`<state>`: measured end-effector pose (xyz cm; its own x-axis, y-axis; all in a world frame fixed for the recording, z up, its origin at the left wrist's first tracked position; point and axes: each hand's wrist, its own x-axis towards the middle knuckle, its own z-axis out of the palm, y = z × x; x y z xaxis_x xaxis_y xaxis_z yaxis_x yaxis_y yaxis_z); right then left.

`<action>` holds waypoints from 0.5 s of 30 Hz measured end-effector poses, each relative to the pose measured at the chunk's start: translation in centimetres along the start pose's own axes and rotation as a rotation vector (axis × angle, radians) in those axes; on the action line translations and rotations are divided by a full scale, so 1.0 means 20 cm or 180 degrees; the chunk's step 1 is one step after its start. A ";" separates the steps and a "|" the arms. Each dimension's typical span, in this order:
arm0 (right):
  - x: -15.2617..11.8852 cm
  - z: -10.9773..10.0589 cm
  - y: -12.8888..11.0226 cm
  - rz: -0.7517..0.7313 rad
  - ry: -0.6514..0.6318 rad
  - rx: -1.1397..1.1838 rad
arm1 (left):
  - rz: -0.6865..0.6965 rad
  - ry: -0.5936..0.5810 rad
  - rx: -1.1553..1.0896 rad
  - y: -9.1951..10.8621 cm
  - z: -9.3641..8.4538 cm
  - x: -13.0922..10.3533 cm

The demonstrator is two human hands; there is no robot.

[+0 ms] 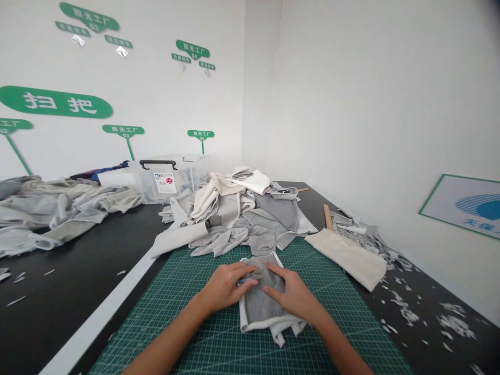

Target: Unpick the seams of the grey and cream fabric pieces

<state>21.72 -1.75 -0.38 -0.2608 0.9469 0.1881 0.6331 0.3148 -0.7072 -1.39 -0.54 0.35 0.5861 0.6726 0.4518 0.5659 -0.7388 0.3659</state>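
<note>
A grey piece of fabric (265, 299) with white edges lies on the green cutting mat (187, 323), its near edge ending in loose white strips. My left hand (228, 284) is closed at the cloth's left side, around small blue-handled snips (245, 280); their pale tip points right over the cloth, and most of the tool is hidden by my fingers. Opposite it, my right hand (291, 291) rests on the right side of the cloth, thumb and fingers spread, with nothing held in it.
Beyond the mat rises a heap of grey and cream fabric (250, 208). A clear plastic box (156, 182) stands behind it; more fabric (50, 211) lies left. On the right are a folded cream cloth (347, 258), a wooden strip (327, 216) and scattered scraps (408, 315).
</note>
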 end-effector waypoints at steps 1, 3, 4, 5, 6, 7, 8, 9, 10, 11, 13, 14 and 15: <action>0.00 0.00 0.00 0.0013 -0.0018 -0.0002 | -0.0024 0.0016 -0.0002 0.00 0.00 0.00; 0.00 0.01 0.02 0.0026 -0.0051 -0.0024 | -0.0046 0.0012 -0.0023 -0.01 0.00 0.00; 0.00 0.01 0.03 0.0028 -0.0064 -0.0035 | -0.0040 -0.0003 -0.0035 -0.01 0.00 0.00; 0.00 0.02 0.04 0.0026 -0.0078 -0.0043 | -0.0027 -0.0028 -0.0048 -0.01 0.00 0.00; 0.00 0.02 0.05 0.0020 -0.0091 -0.0045 | -0.0007 -0.0061 -0.0062 0.00 0.00 0.00; 0.00 0.03 0.06 0.0011 -0.0100 -0.0041 | 0.0014 -0.0093 -0.0076 0.00 0.00 0.00; 0.00 0.03 0.07 -0.0001 -0.0107 -0.0027 | 0.0026 -0.0119 -0.0088 0.00 0.00 0.00; 0.00 0.03 0.07 -0.0013 -0.0111 -0.0009 | 0.0027 -0.0131 -0.0096 0.00 0.01 0.00; 0.00 0.03 0.08 -0.0022 -0.0121 0.0014 | 0.0018 -0.0137 -0.0098 0.01 0.01 0.00; 0.00 0.03 0.08 -0.0030 -0.0132 0.0035 | 0.0006 -0.0136 -0.0093 0.01 0.01 0.00; -0.01 0.02 0.08 -0.0041 -0.0156 0.0072 | -0.0014 -0.0126 -0.0063 0.01 0.01 0.00; -0.01 0.01 0.07 -0.0047 -0.0168 0.0088 | -0.0010 -0.0126 -0.0046 0.01 0.01 0.00; -0.01 0.01 0.07 -0.0044 -0.0170 0.0098 | 0.0004 -0.0134 -0.0035 0.01 0.01 0.00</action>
<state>22.57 -1.61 -1.51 -0.3084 0.9374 0.1619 0.6066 0.3250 -0.7255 -1.16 -0.58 0.24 0.6107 0.6726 0.4179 0.5587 -0.7400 0.3745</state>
